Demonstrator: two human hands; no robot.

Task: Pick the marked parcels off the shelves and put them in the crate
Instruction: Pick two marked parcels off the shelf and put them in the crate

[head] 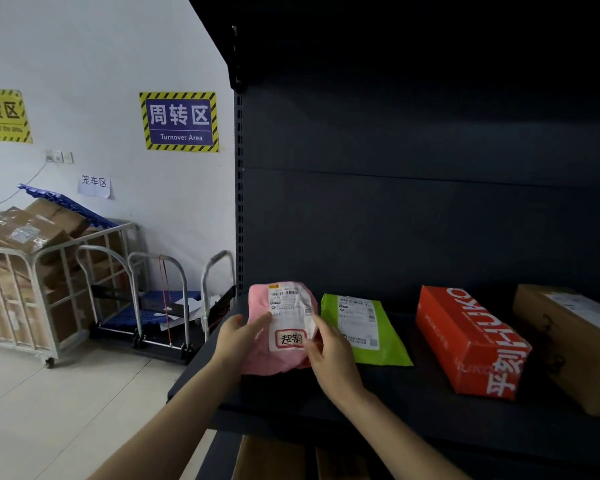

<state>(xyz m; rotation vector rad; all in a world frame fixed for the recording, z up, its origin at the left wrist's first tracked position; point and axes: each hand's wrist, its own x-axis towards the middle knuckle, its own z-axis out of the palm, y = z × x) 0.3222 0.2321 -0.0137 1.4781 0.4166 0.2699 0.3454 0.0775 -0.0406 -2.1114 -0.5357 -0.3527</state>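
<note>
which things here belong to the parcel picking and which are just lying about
Job: pink parcel with red-boxed mark, left hand, right hand holding it, shelf.
Lying about: green parcel, orange box, brown box (no mark seen), cage cart, trolleys, signs.

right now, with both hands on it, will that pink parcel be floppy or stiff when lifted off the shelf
Probably floppy: the pink parcel is a soft, rumpled bag with a creased label, so it may sag between the left hand and right hand. Likely light: no rigid box shape shows.
</note>
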